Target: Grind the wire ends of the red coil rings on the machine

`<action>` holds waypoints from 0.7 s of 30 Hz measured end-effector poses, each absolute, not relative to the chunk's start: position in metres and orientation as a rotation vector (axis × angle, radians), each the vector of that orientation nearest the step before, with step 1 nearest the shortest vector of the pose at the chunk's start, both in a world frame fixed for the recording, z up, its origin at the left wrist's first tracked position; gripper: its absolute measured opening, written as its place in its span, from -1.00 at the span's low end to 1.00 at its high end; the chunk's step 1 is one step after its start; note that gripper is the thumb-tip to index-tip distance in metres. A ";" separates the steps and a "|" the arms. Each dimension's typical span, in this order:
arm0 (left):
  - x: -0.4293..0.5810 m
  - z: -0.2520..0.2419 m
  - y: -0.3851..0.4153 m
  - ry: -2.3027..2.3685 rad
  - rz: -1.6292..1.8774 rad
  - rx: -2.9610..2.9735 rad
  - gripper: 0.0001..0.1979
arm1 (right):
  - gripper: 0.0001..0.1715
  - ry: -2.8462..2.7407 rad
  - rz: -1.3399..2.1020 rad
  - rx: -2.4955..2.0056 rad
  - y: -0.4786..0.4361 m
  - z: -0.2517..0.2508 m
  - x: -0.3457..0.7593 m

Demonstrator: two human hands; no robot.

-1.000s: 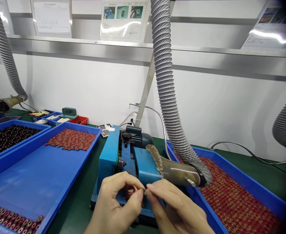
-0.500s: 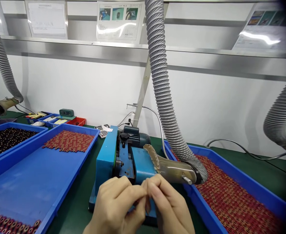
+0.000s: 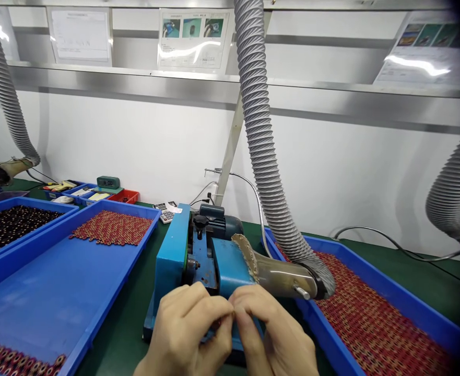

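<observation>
My left hand [image 3: 188, 329] is closed, thumb and index finger pinched together. A small reddish part [image 3: 216, 325] shows dimly behind its fingers, mostly hidden. My right hand [image 3: 271, 329] is also closed in a pinch, its fingertips meeting those of the left; whatever lies between them is covered. Both hands are in front of a blue belt-type machine [image 3: 235, 261] with a dark motor [image 3: 224, 224]. A brownish extraction nozzle [image 3: 286, 274] joins the machine's right side.
At left, a long blue tray [image 3: 108, 297] holds small red ring-like parts [image 3: 112, 227] at both ends. Another blue tray [image 3: 374, 259] of red parts stands right. A grey ribbed hose [image 3: 259, 120] hangs down to the nozzle. Black parts [image 3: 14, 227] fill a far-left tray.
My right hand's fingers have shifted slightly, with the thumb tip now against the left fingertips. The camera view has tilted up a little.
</observation>
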State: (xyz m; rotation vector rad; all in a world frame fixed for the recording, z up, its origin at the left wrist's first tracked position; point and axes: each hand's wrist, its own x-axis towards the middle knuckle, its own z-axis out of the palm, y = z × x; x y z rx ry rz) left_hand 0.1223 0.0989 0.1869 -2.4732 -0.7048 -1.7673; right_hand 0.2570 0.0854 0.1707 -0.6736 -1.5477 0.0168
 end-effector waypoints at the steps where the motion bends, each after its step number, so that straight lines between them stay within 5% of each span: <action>1: 0.123 0.185 0.099 -0.700 -1.716 -2.427 -0.82 | -0.76 -1.508 0.176 -0.739 0.084 0.170 0.255; 6: 0.124 0.182 0.098 -0.739 -1.729 -2.358 -0.82 | -0.51 -1.310 1.022 -0.523 0.084 0.173 0.259; 10: 0.122 0.188 0.097 -0.796 -1.939 -2.523 -0.80 | -0.87 -1.482 0.477 -0.486 0.088 0.177 0.268; 13: 0.122 0.191 0.098 -0.801 -1.998 -2.558 -0.80 | -0.57 -1.622 0.109 -0.476 0.090 0.174 0.270; 16: 0.124 0.188 0.099 -0.766 -1.855 -2.542 -0.83 | -0.69 -1.625 -0.135 -0.586 0.088 0.171 0.264; 18: 0.126 0.183 0.099 -0.726 -1.727 -2.460 -0.83 | -0.77 -1.564 -0.013 -0.751 0.085 0.170 0.258; 21: 0.129 0.177 0.099 -0.719 -1.678 -2.326 -0.81 | -0.57 -1.390 0.557 -0.786 0.082 0.171 0.251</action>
